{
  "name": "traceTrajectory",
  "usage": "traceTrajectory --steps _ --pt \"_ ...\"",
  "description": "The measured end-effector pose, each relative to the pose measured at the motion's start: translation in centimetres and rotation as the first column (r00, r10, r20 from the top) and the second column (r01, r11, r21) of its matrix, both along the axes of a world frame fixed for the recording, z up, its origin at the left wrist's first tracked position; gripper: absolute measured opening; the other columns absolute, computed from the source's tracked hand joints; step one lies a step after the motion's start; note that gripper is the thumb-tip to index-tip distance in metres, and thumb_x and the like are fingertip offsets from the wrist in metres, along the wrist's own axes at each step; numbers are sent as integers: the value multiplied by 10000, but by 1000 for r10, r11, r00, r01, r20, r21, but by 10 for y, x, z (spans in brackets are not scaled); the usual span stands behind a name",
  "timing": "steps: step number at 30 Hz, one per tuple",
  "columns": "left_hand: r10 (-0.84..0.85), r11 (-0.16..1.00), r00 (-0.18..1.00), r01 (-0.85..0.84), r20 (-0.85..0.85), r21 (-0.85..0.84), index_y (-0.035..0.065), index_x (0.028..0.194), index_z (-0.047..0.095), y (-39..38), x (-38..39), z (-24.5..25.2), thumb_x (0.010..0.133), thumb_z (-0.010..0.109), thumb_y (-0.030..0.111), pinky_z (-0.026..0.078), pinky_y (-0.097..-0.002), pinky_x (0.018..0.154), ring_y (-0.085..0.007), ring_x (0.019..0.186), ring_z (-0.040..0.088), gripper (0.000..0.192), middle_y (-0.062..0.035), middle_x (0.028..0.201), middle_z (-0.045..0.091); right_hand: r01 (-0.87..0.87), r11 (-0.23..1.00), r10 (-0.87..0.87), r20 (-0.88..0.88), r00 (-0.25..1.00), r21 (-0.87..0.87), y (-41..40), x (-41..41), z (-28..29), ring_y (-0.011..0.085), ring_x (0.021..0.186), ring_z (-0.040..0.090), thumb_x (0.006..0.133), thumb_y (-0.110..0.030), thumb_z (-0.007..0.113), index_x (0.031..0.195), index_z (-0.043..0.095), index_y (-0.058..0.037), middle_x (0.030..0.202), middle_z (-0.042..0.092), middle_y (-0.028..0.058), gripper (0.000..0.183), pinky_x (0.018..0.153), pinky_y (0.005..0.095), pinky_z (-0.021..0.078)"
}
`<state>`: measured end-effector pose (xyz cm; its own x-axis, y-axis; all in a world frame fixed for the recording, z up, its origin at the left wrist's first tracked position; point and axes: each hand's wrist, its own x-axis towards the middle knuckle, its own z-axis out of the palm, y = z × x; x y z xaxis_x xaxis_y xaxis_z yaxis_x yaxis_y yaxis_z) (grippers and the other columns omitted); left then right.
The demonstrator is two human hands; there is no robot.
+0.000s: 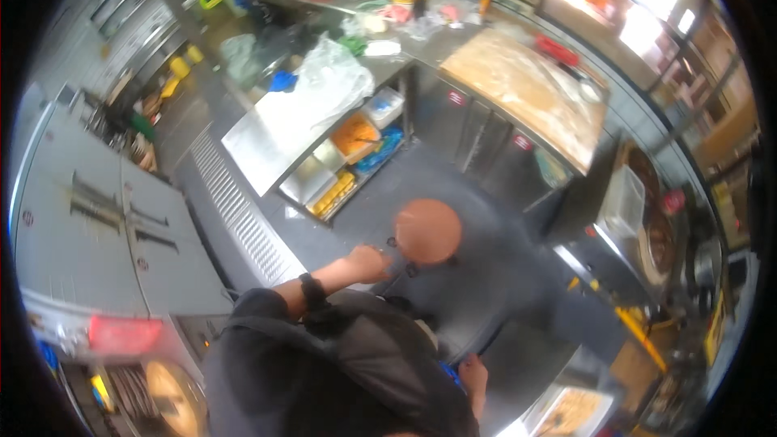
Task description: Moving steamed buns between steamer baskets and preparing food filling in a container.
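Observation:
My left hand (369,264), with a dark watch on the wrist, is stretched forward above the dark floor. Its fingers look curled, but blur hides whether anything is in them. Just beyond it stands a stool with a round brown seat (428,231); a touch between hand and stool cannot be made out. Low at my side is my right hand (473,374), beside a small blue thing (450,372) and close to the edge of a dark, smooth surface (528,358). Its fingers are mostly hidden and blurred.
Ahead is a steel table (261,145) bearing plastic bags (334,73), with tubs on its lower shelf. A floured wooden board (522,91) tops a steel cabinet to the right. Grey cabinets (73,206) and a floor grate (240,212) lie left. A food tray (570,413) is lower right.

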<state>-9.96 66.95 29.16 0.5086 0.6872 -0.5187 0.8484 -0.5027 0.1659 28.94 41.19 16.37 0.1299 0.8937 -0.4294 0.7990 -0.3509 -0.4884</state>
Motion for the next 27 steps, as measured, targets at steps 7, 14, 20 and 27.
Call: traceTrajectory --steps 7,14,20,27 --pt "510 849 855 -483 95 -214 140 1313 536 -6 -75 1 935 552 450 487 -448 916 -372 1069 611 489 -174 1181 629 -407 911 399 102 911 74 140 38 -10 423 808 647 818 -234 615 1200 573 -71 910 673 222 418 701 533 503" --pt "733 656 503 -700 457 -283 98 1156 650 103 -187 -104 939 537 432 518 -433 842 -344 972 661 414 -185 999 696 -383 915 397 120 910 -126 224 -36 22 412 887 641 830 -218 602 1221 553 -57 986 659 234 426 766 506 503" --pt "836 114 -67 -950 545 -292 18 1048 651 299 -274 -324 934 525 507 518 -392 754 -284 865 690 517 -199 883 689 -301 812 415 131 901 -499 234 -119 43 396 863 651 865 -269 584 1187 580 -94 928 679 189 367 751 477 511" --pt "872 -218 -234 -972 430 -86 47 907 638 369 -319 -466 906 617 244 492 -287 588 -107 639 592 198 -10 784 625 -261 818 263 -71 962 -513 274 -185 69 289 909 653 916 -393 642 1375 512 -161 1031 692 154 530 832 428 514"
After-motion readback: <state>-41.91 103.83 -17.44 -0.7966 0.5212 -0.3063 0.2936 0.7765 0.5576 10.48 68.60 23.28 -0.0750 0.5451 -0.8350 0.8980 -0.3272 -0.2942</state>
